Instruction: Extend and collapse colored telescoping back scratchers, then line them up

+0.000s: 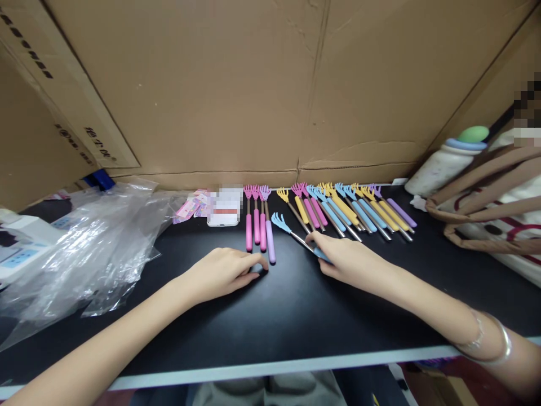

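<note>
My right hand is closed around the handle of a blue back scratcher, whose claw points away to the left. My left hand rests low over the black table with fingers a little bent and apart, holding nothing. Its fingertips are just short of the purple back scratcher. Beside that one, several pink back scratchers lie in a row, claws to the back. Right of them, a slanted row of yellow, pink, blue and purple back scratchers stretches along the table, partly overlapping.
Clear plastic bags are heaped at the left, over a white device. A phone-like white item and colourful cards lie at the back. At right are a bottle and a bag. Cardboard walls the back.
</note>
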A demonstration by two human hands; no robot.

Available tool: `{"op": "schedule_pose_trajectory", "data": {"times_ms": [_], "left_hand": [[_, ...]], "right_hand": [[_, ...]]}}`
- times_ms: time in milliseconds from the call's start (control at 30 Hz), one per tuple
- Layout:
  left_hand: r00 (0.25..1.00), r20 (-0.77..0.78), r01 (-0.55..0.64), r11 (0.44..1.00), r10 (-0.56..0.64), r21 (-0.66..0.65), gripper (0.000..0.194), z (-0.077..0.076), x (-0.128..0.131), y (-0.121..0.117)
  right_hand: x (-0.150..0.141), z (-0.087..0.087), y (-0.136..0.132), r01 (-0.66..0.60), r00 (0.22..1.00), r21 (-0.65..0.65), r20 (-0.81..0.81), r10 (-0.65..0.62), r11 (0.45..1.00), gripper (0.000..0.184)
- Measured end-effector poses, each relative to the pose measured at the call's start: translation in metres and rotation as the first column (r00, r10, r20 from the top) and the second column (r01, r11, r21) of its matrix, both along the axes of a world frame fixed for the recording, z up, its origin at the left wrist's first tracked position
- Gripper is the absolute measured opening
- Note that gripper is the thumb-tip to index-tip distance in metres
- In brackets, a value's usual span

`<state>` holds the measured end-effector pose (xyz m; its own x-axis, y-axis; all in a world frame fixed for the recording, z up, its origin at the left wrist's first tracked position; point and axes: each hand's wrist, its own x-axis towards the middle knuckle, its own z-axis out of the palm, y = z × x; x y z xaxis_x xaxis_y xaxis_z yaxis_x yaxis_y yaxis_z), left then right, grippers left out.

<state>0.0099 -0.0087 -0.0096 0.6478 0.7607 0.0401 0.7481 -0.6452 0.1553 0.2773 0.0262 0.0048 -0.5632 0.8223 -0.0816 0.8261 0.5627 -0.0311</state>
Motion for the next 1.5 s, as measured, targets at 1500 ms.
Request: {"op": "schedule_pose_trajectory", "data": {"times_ms": [1500], "left_hand": [[0.998,0.039,0.027,0.923,-0.046,0.385,0.02,-0.005,-0.001,-0.001]], "right_hand": [[-0.009,-0.013,0.01,-0.516,0.806,0.384,-0.083,0.585,0.765,0.025]]}}
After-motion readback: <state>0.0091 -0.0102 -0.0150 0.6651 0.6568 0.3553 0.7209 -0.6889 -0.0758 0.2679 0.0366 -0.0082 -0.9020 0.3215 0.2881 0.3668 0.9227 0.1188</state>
